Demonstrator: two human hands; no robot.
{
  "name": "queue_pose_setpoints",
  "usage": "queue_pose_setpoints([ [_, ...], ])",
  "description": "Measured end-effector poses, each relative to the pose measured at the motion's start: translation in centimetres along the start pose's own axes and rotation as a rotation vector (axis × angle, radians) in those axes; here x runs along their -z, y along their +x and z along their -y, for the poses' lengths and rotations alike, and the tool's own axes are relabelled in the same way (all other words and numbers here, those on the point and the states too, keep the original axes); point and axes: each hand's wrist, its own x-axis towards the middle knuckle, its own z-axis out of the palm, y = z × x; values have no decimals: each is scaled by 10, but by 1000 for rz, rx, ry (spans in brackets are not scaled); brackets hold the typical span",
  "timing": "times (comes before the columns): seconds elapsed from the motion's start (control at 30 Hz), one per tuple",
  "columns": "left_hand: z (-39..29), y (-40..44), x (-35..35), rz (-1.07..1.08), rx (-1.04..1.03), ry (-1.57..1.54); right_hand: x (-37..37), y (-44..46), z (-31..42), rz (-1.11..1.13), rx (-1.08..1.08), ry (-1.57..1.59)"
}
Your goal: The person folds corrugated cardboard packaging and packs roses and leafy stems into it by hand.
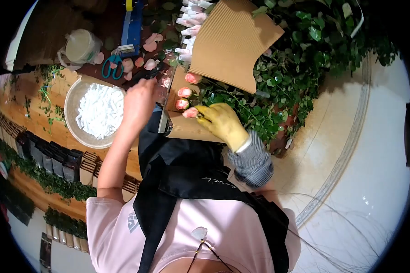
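Note:
My right hand [224,125], in a yellow glove, has its fingertips closed at a pink rose [190,112], the nearest of several rose heads. The roses lie in a row on corrugated brown cardboard [193,128], their leafy stems [232,98] running right. My bare left hand [140,101] is to the left of the cardboard with its fingers curled. What it may hold is hidden. Just beyond its fingers lies a dark tool [149,72], whose kind I cannot make out. Another corrugated sheet [232,43] covers part of the stems.
A round tub [71,119] of white tube-like pieces stands at the left. Behind it are teal-handled scissors [112,67], a plastic jug [80,46] and loose petals [152,42]. Thick foliage [287,77] fills the right side. White-wrapped bundles [189,22] are at the back.

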Motion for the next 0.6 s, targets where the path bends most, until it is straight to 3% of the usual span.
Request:
queue_pose_setpoints([
  [0.07, -13, 0, -6, 187, 44, -75, 9, 14, -2, 260, -4, 14],
  [0.2, -10, -1, -30, 245, 31, -301, 11, 38, -3, 406, -106, -91],
  [0.27, -5, -1, -49, 283, 79, -482, 3, 55, 9, 758, -155, -251],
  [0.3, -6, -2, -58, 292, 109, -507, -19, 48, 3, 617, -16, -301],
  [0.4, -16, 2, -56, 227, 25, -359, -50, 56, -16, 597, 85, -303],
  [0.43, -20, 1, -50, 236, 11, -345, -52, 55, -16, 581, 75, -294],
  [0.5, -37, -2, -25, -20, -136, -115, -46, 54, -10, 619, -41, -346],
  [0.53, -49, -4, -8, -12, -148, -108, -38, 51, -11, 609, -51, -338],
  [0.6, -72, -11, 17, 427, -101, -83, -8, 42, -12, 437, -79, -10],
])
